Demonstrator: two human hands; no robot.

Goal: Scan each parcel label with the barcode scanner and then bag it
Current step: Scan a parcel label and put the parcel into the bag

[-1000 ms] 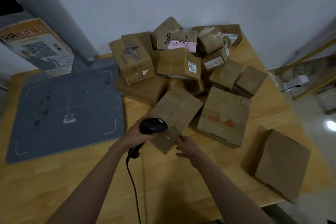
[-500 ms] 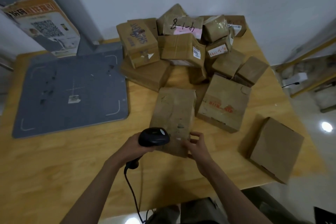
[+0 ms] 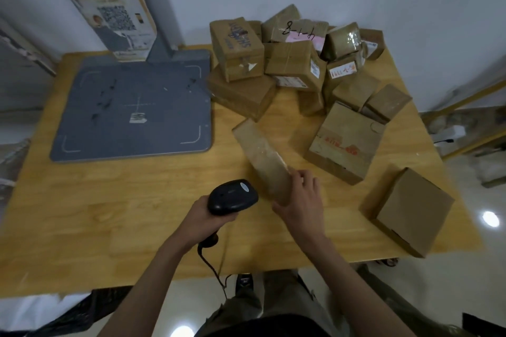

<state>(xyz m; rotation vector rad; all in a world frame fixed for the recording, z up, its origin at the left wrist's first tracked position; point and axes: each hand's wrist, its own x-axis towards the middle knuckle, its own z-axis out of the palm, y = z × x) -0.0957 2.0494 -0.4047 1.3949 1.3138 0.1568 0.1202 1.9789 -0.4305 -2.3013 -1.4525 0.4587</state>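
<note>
Table: your wooden table (image 3: 115, 216) carries everything in the scene, its near edge just above your lap.
Grey pad: a flat grey pad (image 3: 137, 107) with white corner marks lies well to the left of and beyond your two hands, a torn poster-clad post (image 3: 115, 13) rising behind it.
Parcel pile: a heap of taped brown boxes (image 3: 295, 63) sits well beyond your right hand, against the wall; one on top bears handwritten black numerals.
Red-printed box: a large carton with red print (image 3: 346, 142) lies just right of and beyond the parcel you hold, apart from it.
Plain box: a plain brown box (image 3: 413, 210) rests at the table's right edge, well to the right of your right hand.
Held parcel: the parcel (image 3: 262, 156) is tipped up on edge on the table, its taped narrow face towards you, running away and leftward from your right hand.
Right hand: your right hand (image 3: 301, 194) grips the parcel's near end, fingers curled over its top edge.
Left hand: your left hand (image 3: 208, 216) is wrapped around the handle of the barcode scanner (image 3: 232, 195), just left of the held parcel.
Scanner head: the black head points up and right, close beside the parcel's near end; whether they touch cannot be told.
Cable: the scanner's cable (image 3: 210, 265) trails from below your left hand over the table's near edge.
</note>
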